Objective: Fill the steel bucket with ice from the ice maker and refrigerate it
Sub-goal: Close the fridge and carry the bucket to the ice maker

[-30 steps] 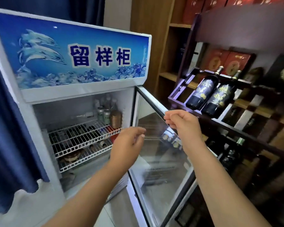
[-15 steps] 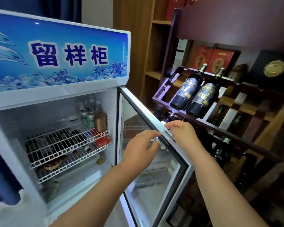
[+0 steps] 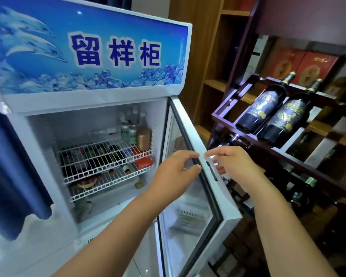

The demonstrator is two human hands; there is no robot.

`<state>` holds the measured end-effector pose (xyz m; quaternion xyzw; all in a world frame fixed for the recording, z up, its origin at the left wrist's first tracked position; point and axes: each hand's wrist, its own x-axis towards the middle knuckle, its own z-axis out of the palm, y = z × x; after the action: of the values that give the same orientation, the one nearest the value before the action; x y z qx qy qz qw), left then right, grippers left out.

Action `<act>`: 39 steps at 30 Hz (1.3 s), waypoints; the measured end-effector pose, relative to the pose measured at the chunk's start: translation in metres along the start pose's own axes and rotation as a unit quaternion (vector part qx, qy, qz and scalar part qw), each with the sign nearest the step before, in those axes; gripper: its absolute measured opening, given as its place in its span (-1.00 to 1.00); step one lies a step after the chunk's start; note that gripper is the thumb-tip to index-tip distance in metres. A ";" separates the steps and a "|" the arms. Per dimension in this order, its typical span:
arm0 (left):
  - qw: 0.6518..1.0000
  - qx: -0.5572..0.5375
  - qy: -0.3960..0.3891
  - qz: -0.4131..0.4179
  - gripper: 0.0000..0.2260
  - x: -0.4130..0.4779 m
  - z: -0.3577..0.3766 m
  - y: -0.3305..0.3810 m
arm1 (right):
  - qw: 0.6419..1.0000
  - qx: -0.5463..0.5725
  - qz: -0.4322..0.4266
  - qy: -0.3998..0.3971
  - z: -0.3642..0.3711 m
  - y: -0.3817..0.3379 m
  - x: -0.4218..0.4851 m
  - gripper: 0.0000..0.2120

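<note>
The white display fridge (image 3: 88,102) stands with its glass door (image 3: 226,198) swung open to the right. My left hand (image 3: 174,172) curls around the inner side of the door's free edge, thumb and fingers on the black seal. My right hand (image 3: 234,164) is on the outer side of the same edge, fingers by the recessed handle (image 3: 212,170). No steel bucket or ice maker is in view.
Wire shelves (image 3: 100,156) inside hold cans (image 3: 132,132), a bronze canister (image 3: 144,137) and dark bottles. A dark wooden wine rack (image 3: 288,156) with two bottles (image 3: 262,108) stands close behind the door. A blue curtain (image 3: 12,176) hangs at left.
Both hands have moved in from mid-air and closed on the door's free edge. The view has shifted around the fridge front.
</note>
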<state>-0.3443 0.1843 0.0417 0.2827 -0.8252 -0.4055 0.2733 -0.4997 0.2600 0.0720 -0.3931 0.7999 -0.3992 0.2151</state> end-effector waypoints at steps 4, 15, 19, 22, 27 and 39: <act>1.000 0.012 -0.007 -0.014 -0.73 -0.009 -0.025 -0.004 | 0.997 0.036 -0.017 -0.060 0.026 -0.017 -0.002 -0.72; 0.982 0.169 -0.073 -0.043 -0.50 -0.039 -0.143 -0.062 | 0.977 0.087 -0.105 -0.165 0.131 -0.079 0.021 -0.76; 0.978 0.181 -0.078 -0.072 -0.48 -0.048 -0.194 -0.084 | 0.974 0.095 -0.111 -0.171 0.172 -0.104 0.037 -0.74; 0.975 0.205 -0.031 -0.085 -0.52 -0.052 -0.226 -0.107 | 0.975 0.098 -0.115 -0.165 0.203 -0.122 0.048 -0.74; 0.970 0.190 0.107 -0.106 -0.56 -0.052 -0.256 -0.143 | 0.977 0.076 -0.147 -0.135 0.247 -0.146 0.066 -0.70; 0.895 0.100 0.387 -0.197 -0.63 -0.029 -0.300 -0.222 | 0.971 0.118 -0.176 -0.115 0.316 -0.179 0.097 -0.60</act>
<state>-0.0654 -0.0638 0.0091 0.5998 -0.6179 -0.2251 0.4558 -0.2675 -0.0329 0.0277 -0.5427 0.6357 -0.4742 0.2766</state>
